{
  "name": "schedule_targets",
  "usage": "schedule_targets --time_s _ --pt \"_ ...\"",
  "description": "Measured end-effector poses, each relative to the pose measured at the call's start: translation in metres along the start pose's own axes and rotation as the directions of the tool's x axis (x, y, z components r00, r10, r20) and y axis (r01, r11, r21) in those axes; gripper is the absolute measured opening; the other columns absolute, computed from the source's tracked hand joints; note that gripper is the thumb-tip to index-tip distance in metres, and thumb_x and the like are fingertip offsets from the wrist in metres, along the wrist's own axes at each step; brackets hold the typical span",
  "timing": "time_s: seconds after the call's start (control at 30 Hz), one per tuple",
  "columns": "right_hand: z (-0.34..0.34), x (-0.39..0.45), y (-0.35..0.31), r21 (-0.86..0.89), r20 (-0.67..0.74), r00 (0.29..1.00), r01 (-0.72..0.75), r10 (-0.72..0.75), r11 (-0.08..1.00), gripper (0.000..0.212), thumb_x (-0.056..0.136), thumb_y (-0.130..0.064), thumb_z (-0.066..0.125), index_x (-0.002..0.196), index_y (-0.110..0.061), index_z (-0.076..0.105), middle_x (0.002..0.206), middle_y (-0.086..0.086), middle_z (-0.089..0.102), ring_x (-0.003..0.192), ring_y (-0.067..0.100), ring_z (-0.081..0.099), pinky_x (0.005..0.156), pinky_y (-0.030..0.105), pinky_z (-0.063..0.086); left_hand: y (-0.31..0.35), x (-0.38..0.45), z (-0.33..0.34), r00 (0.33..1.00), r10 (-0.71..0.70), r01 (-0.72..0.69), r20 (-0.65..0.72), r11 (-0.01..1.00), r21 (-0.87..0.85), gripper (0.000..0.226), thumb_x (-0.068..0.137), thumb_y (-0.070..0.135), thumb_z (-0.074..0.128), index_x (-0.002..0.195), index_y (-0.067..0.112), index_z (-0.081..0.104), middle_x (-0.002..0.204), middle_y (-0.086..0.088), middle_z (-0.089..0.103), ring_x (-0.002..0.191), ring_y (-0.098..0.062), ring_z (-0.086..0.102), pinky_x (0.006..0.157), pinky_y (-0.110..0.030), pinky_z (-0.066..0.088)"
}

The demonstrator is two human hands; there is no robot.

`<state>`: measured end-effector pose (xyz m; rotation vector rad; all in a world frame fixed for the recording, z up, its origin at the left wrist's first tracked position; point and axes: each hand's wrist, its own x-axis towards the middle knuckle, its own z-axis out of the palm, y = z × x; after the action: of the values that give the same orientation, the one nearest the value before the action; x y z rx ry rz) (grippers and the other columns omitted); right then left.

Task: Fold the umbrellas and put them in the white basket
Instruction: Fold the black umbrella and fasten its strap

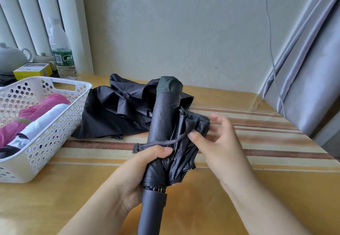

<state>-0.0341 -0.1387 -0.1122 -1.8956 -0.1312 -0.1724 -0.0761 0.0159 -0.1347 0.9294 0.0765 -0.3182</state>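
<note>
The left hand (pixel 141 172) grips the black folding umbrella (pixel 163 124) around its lower canopy, just above the grey handle (pixel 152 212), with fingers and thumb curled round the bundled fabric. The umbrella stands tilted slightly right over the near middle of the table (pixel 257 188), its dark green tip (pixel 169 85) pointing to the far side. The right hand (pixel 219 144) pinches loose canopy folds on the umbrella's right side, thumb against the fabric, fingers partly curled behind it. The closing strap (pixel 161 143) runs across the canopy from a tab on the left toward the right thumb. A second black umbrella (pixel 114 113) lies unfolded and crumpled on the table behind, just right of the white basket (pixel 55 131). The basket sits at the left edge and contains a folded pink umbrella (pixel 35 113) and a folded white umbrella (pixel 46 122) side by side. Beyond the basket stand a water bottle (pixel 61 51), a yellow box (pixel 33 71) and a teapot (pixel 11 58).
</note>
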Motion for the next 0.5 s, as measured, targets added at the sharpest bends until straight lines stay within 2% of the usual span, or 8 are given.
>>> schedule_targets --time_s 0.03,0.07,0.1,0.17,0.23,0.33,0.4,0.5 --pt "-0.006 0.001 -0.004 -0.164 -0.02 0.989 0.14 -0.145 0.976 0.072 0.074 -0.031 0.075 0.13 -0.052 0.034 0.117 -0.021 0.046 0.104 -0.01 0.049 0.093 0.017 0.044 0.0 0.0 -0.001 1.0 0.002 -0.002 0.018 1.0 -0.004 0.026 0.043 0.012 0.073 0.068 0.003 0.075 0.062 -0.016 0.063 0.043 -0.023 0.057 0.039 -0.026 0.046" --pt "-0.011 0.002 -0.009 -0.313 0.042 0.952 0.3 -0.302 0.901 0.081 0.075 -0.026 0.077 0.13 -0.06 0.029 0.118 -0.021 0.035 0.111 -0.008 0.04 0.097 0.016 0.039 0.001 0.001 -0.002 1.0 0.003 -0.003 0.03 1.0 -0.002 0.024 0.046 0.01 0.072 0.069 0.002 0.075 0.062 -0.017 0.062 0.042 -0.023 0.056 0.039 -0.026 0.045" --pt "-0.017 0.005 -0.015 -0.411 0.16 0.888 0.456 -0.43 0.789 0.08 0.075 -0.02 0.078 0.128 -0.061 0.035 0.117 -0.022 0.03 0.116 -0.003 0.034 0.102 0.019 0.034 0.001 0.001 -0.004 0.999 0.001 -0.001 0.041 1.0 0.0 0.025 0.048 0.009 0.071 0.071 0.001 0.075 0.063 -0.018 0.062 0.043 -0.024 0.055 0.038 -0.026 0.045" --pt "-0.025 0.016 -0.025 -0.463 0.383 0.782 0.623 -0.491 0.631 0.049 0.076 -0.016 0.078 0.111 -0.045 0.061 0.111 -0.021 0.034 0.116 0.004 0.034 0.104 0.025 0.032 0.0 0.002 -0.006 0.998 -0.012 0.011 0.067 1.0 0.007 0.031 0.046 0.01 0.073 0.075 -0.001 0.075 0.064 -0.021 0.061 0.043 -0.026 0.055 0.038 -0.027 0.045" --pt "-0.031 0.023 -0.038 -0.422 0.539 0.747 0.64 -0.389 0.643 0.024 0.078 -0.014 0.077 0.086 -0.035 0.066 0.103 -0.022 0.042 0.103 0.004 0.044 0.093 0.022 0.041 -0.003 0.005 -0.009 0.996 -0.034 0.033 0.077 0.999 0.019 0.038 0.043 0.01 0.075 0.078 -0.004 0.074 0.063 -0.023 0.06 0.04 -0.027 0.054 0.037 -0.027 0.045" --pt "-0.036 0.032 -0.058 -0.384 0.671 0.701 0.607 -0.241 0.696 0.026 0.08 -0.019 0.076 0.07 -0.036 0.06 0.086 -0.013 0.056 0.074 0.006 0.054 0.069 0.029 0.051 -0.003 0.007 -0.011 0.992 -0.05 0.041 0.118 0.996 0.082 0.063 0.05 0.009 0.077 0.109 -0.005 0.065 0.079 -0.03 0.059 0.044 -0.029 0.055 0.04 -0.028 0.047" --pt "-0.037 0.036 -0.07 -0.356 0.706 0.69 0.54 -0.159 0.762 0.02 0.081 -0.018 0.076 0.069 -0.029 0.063 0.068 -0.011 0.061 0.058 0.002 0.052 0.056 0.021 0.045 -0.002 0.005 -0.01 0.989 -0.067 0.051 0.13 0.991 0.124 0.058 0.05 0.008 0.077 0.106 0.0 0.067 0.08 -0.03 0.059 0.046 -0.03 0.056 0.04 -0.028 0.047" --pt "-0.03 0.044 -0.083 -0.29 0.747 0.655 0.475 -0.113 0.831 0.015 0.081 -0.012 0.075 0.073 -0.019 0.065 0.056 -0.013 0.061 0.054 0.0 0.056 0.055 0.012 0.042 -0.002 0.001 -0.009 0.981 -0.123 0.087 0.152 0.971 0.223 0.047 0.051 0.009 0.079 0.097 0.002 0.072 0.077 -0.025 0.063 0.049 -0.029 0.059 0.04 -0.026 0.048"
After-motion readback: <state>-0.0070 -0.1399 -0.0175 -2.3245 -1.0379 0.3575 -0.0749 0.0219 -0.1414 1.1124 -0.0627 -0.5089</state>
